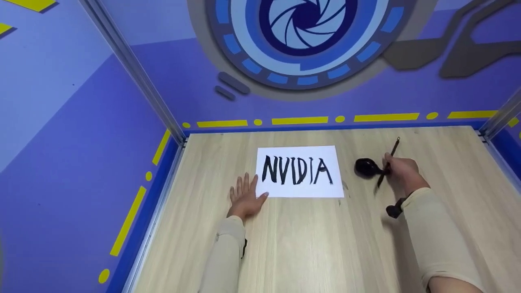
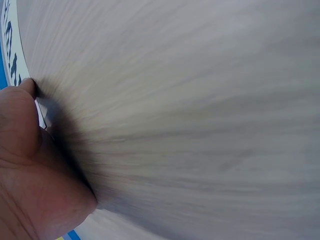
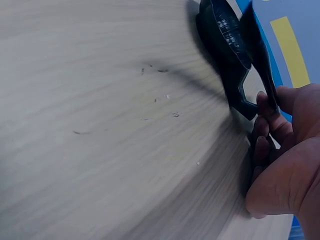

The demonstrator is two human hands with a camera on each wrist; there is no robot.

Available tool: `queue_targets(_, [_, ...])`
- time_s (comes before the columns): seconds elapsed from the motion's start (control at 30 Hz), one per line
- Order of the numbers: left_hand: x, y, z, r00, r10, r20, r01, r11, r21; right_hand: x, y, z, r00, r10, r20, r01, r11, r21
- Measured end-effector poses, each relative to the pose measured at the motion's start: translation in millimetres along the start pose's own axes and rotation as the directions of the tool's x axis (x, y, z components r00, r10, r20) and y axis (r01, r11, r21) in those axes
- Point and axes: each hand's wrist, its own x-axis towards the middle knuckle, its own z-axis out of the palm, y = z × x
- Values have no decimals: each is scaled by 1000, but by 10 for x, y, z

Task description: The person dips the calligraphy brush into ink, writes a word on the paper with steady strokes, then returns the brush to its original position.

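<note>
A white sheet of paper [image 1: 301,192] lies on the table, with "NVIDIA" lettered on it in black brush strokes. My left hand [image 1: 246,201] rests with fingers spread at the sheet's lower left corner; the thumb and a fingertip touch its edge. To the right of the paper, my right hand [image 1: 403,171] pinches a dark writing brush [image 1: 392,152], its looped end up and its bristles [image 3: 256,40] pointing down toward me. Beside it sits a black spoon-shaped ink dish [image 1: 366,168] with a wet, shiny inside. Its short handle [image 3: 242,107] reaches my fingers; whether they grip it I cannot tell.
The light wooden table [image 1: 309,244] bears small dark ink marks [image 3: 162,70] between paper and dish. A blue patterned wall [image 1: 285,106] closes off the back, and another wall [image 1: 81,142] stands along the left.
</note>
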Motion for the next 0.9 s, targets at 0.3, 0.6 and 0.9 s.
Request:
queue_targets(0.3, [157, -160, 185, 1000, -12, -23, 13, 1000, 21, -13, -19, 23, 1000, -12, -13, 9, 987, -161])
queue_targets(0.6, [106, -66, 102, 1000, -2, 5, 2, 1000, 16, -15, -33, 21, 999, -14, -39, 6, 981, -192])
queue_targets(0.9, [-45, 11, -43, 1000, 5, -17, -5, 1000, -14, -11, -75, 46, 999, -35, -32, 27, 974, -225])
